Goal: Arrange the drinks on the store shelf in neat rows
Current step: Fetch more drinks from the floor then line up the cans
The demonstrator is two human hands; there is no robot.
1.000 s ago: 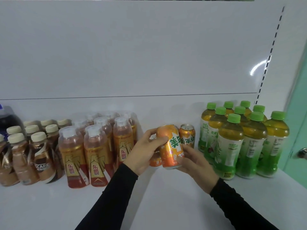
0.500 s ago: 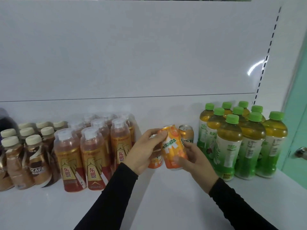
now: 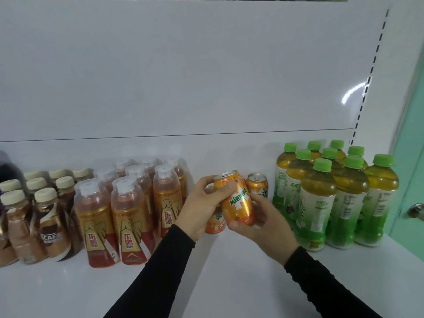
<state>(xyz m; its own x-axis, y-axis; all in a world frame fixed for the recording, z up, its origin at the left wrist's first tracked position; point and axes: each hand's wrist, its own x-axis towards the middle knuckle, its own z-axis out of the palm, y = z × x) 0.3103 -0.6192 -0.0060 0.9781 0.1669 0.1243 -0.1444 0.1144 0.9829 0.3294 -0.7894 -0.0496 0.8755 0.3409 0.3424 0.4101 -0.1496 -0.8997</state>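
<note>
- Turning in your grip since a second ago, the orange can (image 3: 236, 200) now shows its Mirinda label, tilted above the shelf (image 3: 218, 271) middle.
- Your left hand (image 3: 202, 203) pinches its top; your right hand (image 3: 263, 221) cups its base.
- Two more cans (image 3: 258, 185) stand behind, between amber bottles (image 3: 128, 216) and green-capped bottles (image 3: 316, 203).

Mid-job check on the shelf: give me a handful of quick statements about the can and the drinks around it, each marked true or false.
1. Both hands hold the orange Mirinda can. True: left hand, right hand.
2. The held can stands upright on the shelf. False: it is tilted and lifted.
3. The green-capped bottles stand right of the can. True.
4. No other cans are on the shelf. False: one orange can stands behind, another below the left hand.
</note>
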